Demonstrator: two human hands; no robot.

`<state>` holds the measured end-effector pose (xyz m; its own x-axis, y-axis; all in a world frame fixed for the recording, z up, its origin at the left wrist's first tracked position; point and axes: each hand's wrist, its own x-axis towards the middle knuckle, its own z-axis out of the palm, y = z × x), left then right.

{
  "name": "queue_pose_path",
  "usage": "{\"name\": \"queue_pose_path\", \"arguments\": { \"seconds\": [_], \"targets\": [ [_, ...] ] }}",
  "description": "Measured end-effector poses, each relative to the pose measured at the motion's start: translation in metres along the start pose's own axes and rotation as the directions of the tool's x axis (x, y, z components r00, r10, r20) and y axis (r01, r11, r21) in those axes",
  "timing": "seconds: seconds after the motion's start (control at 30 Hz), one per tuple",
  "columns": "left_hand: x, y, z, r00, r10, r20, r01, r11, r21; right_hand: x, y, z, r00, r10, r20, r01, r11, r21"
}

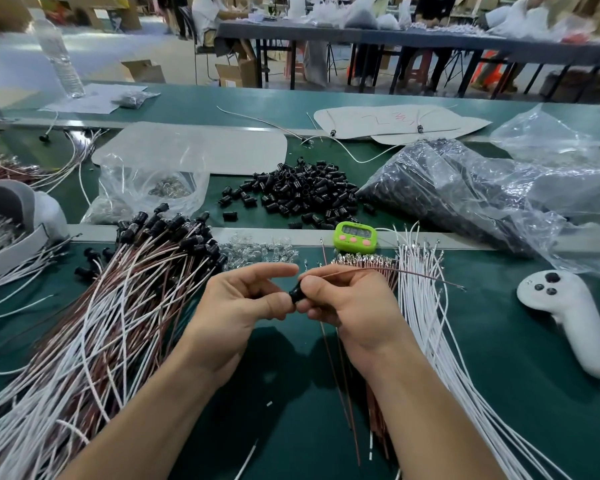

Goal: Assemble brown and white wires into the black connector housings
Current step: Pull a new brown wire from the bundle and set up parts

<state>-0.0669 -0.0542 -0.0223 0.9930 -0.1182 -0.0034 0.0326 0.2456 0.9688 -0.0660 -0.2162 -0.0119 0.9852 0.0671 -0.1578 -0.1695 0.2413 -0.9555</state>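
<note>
Middle of counter [291, 403]: left hand [243, 306] fingers pinch the black housing [296, 294]; right hand [347, 299] fingers pinch the brown wire [413, 273] beside it. Wire likely light and floppy, so grip near its tip.

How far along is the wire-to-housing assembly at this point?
Done: a large heap of brown and white wires already capped with black housings lies at left. In hand: the left hand holds one black connector housing while the right hand pinches a thin brown wire at it. Remaining: loose white wires at right and a pile of empty black housings behind.
</note>
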Motion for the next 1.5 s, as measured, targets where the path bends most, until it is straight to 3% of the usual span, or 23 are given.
{"name": "queue_pose_path", "arguments": {
  "seconds": [0.17,0.23,0.3,0.37,0.43,0.53,0.6,0.77,0.9,1.03,1.37,1.5],
  "targets": [
    [-0.003,0.003,-0.006,0.993,-0.027,0.116,0.045,0.986,-0.161,0.002,-0.004,-0.004,0.995,0.076,-0.064,-0.065,0.985,0.162],
    [-0.004,0.005,-0.007,0.996,-0.033,0.080,0.042,0.992,-0.121,0.003,-0.007,-0.007,0.992,0.058,-0.111,-0.034,0.978,0.207],
    [-0.004,0.004,-0.007,0.999,0.003,-0.037,0.003,0.987,0.160,0.002,-0.006,-0.005,0.994,0.023,-0.111,-0.002,0.983,0.186],
    [-0.006,0.001,-0.004,0.984,0.136,-0.115,-0.052,0.835,0.548,0.000,-0.003,-0.003,0.995,-0.022,-0.101,0.031,0.995,0.090],
    [-0.011,0.000,0.004,0.972,0.230,-0.052,-0.128,0.701,0.702,-0.001,-0.001,0.000,0.988,-0.091,-0.127,0.083,0.994,-0.066],
    [-0.015,-0.004,0.009,0.963,0.271,-0.003,-0.193,0.694,0.694,-0.002,0.004,0.003,0.953,-0.254,-0.165,0.151,0.870,-0.470],
    [-0.012,-0.008,0.006,0.966,0.257,-0.029,-0.175,0.732,0.659,-0.004,0.006,0.006,0.934,-0.332,-0.132,0.185,0.767,-0.615],
    [-0.006,-0.009,0.002,0.973,0.218,-0.076,-0.121,0.762,0.637,-0.006,0.004,0.006,0.949,-0.315,-0.014,0.255,0.794,-0.552],
    [-0.007,-0.010,0.000,0.961,0.246,-0.130,-0.093,0.722,0.686,-0.003,0.006,0.002,0.941,-0.321,-0.107,0.236,0.850,-0.471],
    [-0.009,-0.007,0.000,0.945,0.291,-0.153,-0.101,0.700,0.707,0.000,0.006,-0.001,0.948,-0.310,-0.076,0.265,0.897,-0.355],
    [-0.009,-0.008,0.001,0.949,0.304,-0.087,-0.181,0.747,0.640,0.001,0.007,0.000,0.946,-0.323,-0.018,0.303,0.904,-0.302],
    [-0.011,-0.008,0.004,0.946,0.321,-0.041,-0.214,0.717,0.663,0.001,0.008,-0.001,0.941,-0.338,-0.033,0.297,0.866,-0.403]
  ]
}}
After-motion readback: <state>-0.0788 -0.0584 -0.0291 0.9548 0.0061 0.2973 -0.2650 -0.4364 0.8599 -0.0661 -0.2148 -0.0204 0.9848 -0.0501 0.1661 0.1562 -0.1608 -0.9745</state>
